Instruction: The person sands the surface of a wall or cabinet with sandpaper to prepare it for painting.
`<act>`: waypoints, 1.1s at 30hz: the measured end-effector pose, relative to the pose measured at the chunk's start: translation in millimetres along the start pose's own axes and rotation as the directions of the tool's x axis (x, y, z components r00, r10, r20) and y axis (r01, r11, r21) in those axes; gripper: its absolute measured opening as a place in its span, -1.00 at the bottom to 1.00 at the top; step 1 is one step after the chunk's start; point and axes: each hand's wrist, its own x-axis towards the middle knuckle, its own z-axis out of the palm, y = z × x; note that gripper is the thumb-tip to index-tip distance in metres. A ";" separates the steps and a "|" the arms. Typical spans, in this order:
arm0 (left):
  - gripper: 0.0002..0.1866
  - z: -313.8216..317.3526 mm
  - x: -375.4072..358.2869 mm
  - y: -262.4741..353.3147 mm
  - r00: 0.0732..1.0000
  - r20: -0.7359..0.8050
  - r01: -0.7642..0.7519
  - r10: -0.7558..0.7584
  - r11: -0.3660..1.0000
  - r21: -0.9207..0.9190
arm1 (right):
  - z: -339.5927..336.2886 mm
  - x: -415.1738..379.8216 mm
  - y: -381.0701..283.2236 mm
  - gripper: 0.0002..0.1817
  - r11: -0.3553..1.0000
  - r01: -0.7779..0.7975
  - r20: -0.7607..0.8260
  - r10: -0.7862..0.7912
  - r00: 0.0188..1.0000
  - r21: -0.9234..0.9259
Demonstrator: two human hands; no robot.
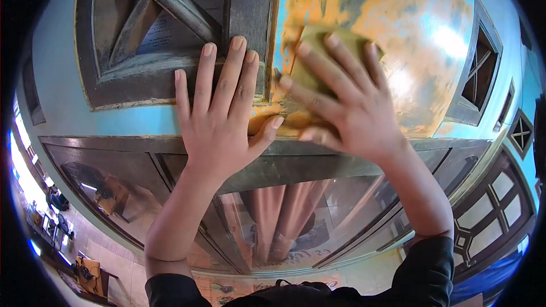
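My right hand [355, 102] presses a sheet of sandpaper [375, 42] against a wall panel [421, 0] with patchy orange, grey and light blue paint. Its fingers are spread over the sheet and slightly smeared by motion, and the palm hides part of the paper. To the left, my left hand [219, 113] lies flat with fingers apart. Its fingertips rest on the dark wooden frame [247, 11] of a vent, and its palm is over the lower edge of the wall. It holds nothing.
Crossed wooden slats [170, 3] fill the vent at upper left. A dark wooden beam [273, 167] runs below my hands, above glass panes with a pink curtain [278, 216] behind. Another vent [480, 68] is on the right, and a wooden door [492, 216] stands lower right.
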 end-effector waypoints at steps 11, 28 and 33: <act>-0.18 -0.6 0.0 0.9 1.000 -0.002 -0.001 0.001 1.000 0.017 | 3.0 1.2 -3.8 -0.30 0.994 -0.107 -0.071 0.107 0.992 0.008; -0.20 -0.3 -0.3 1.5 1.000 -0.005 0.014 -0.014 1.000 0.003 | 8.0 40.0 14.4 -0.31 0.966 -0.249 -0.302 0.218 0.928 -0.068; -0.22 0.3 -4.8 -2.8 1.000 -0.007 0.011 -0.012 1.000 -0.011 | 18.0 -20.2 -46.1 -0.35 0.970 -0.229 -0.063 0.234 0.970 0.075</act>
